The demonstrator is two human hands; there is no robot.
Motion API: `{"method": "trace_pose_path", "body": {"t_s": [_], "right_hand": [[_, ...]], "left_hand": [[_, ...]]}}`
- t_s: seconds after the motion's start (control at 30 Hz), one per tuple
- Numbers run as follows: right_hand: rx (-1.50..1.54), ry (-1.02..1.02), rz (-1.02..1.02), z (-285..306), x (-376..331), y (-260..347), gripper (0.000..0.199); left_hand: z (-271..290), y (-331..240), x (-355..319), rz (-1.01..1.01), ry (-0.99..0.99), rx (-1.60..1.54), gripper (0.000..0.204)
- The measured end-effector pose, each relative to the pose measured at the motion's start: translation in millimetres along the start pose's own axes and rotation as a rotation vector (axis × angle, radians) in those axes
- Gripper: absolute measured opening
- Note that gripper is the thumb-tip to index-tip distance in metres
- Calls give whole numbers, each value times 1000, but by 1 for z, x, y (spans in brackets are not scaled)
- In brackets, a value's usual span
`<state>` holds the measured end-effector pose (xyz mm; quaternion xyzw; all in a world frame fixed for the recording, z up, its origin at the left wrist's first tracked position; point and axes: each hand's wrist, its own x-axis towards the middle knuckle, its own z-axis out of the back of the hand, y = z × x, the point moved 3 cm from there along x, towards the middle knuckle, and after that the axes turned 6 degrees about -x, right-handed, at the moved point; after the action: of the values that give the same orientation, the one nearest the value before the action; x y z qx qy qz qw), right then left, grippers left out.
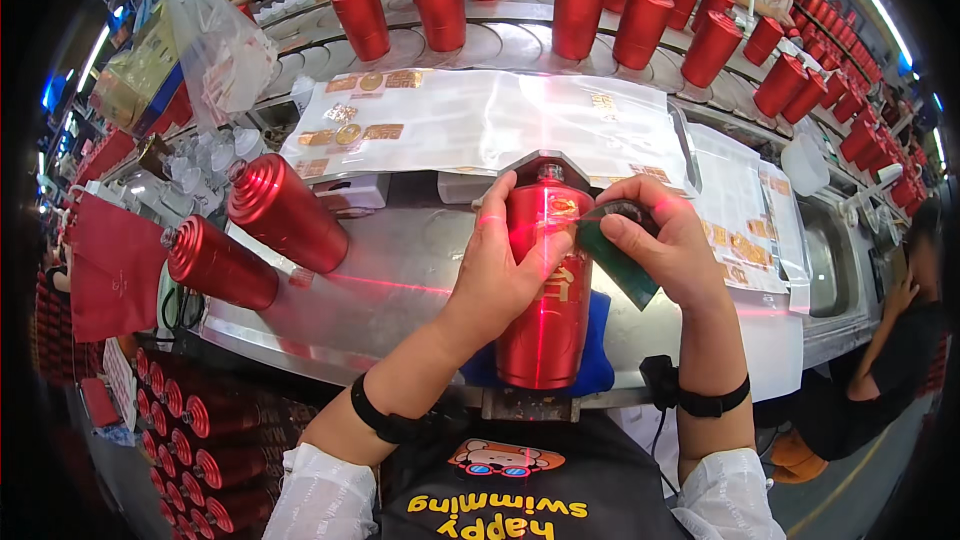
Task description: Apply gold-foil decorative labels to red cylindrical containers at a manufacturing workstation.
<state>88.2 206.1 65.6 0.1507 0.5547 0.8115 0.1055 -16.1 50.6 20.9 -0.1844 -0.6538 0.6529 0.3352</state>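
Note:
A glossy red bottle (538,345) lies in front of me with its neck pointing away, propped on a blue cloth (598,340). Gold decoration and red laser lines show on its surface. My left hand (490,270) is closed around the bottle's left side, its thumb pressed on the front near a small gold emblem (563,208). Pinched in my right hand (672,245) is a flat dark green scraper (622,268), close to the bottle's upper right side. Part of the scraper is covered by my fingers.
Two red bottles (285,212) lean at the left of the metal table (400,330). White sheets with gold decals (450,125) cover the far side. Beyond runs a curved conveyor (510,15) carrying several bottles. A sink (835,270) and another person (890,340) are at right.

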Motion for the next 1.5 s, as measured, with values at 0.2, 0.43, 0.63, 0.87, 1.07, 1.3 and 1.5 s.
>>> {"method": "trace_pose_path", "body": {"t_s": [0.2, 0.43, 0.63, 0.87, 1.07, 1.3, 1.5], "right_hand": [[-262, -217, 101, 1, -20, 11, 24], [-751, -203, 440, -38, -48, 12, 63], [-829, -193, 432, -41, -48, 7, 60], [-770, -203, 443, -40, -45, 12, 58], [-752, -211, 446, -41, -45, 11, 57], [-729, -196, 430, -41, -44, 12, 57], [-726, -195, 432, -40, -45, 12, 58]], "left_hand": [[4, 10, -3, -3, 38, -280, 73], [4, 11, -3, -25, 46, -283, 68], [6, 8, -1, 24, 36, -328, 64], [6, 8, 12, 121, 20, -359, 50], [13, -17, 25, -174, 2, 130, 26], [12, -26, 39, -267, 33, 357, 15], [14, -20, 41, -290, 26, 306, 14]]}}
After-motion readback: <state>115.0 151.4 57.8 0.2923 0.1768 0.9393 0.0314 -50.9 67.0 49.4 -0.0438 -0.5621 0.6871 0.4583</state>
